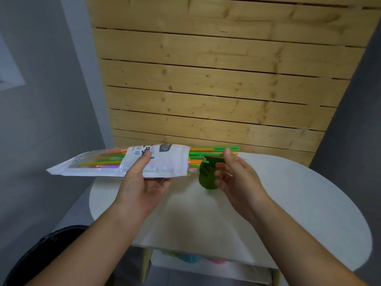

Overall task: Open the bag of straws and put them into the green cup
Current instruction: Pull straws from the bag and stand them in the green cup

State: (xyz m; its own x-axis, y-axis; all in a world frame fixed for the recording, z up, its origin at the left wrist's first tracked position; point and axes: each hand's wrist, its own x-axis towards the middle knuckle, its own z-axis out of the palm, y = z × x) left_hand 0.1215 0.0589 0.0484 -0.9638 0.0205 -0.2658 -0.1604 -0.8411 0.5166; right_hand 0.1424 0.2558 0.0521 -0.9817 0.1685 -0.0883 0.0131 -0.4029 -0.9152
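Note:
My left hand (142, 182) holds a white straw bag (115, 162) level above the table, thumb on top and fingers beneath. Its right end is open and several coloured straws (210, 152) stick out to the right. My right hand (233, 172) is at the straws' tips, thumb touching them and fingers spread, closed on nothing. The green cup (206, 178) stands on the white round table (288, 193) just below the protruding straws, partly hidden by my right hand's fingers.
A wooden slat wall (216, 79) rises right behind the table. Below the tabletop's near edge is a shelf with blue and pink objects (193, 260). A dark object (51, 250) sits at the lower left by my left arm.

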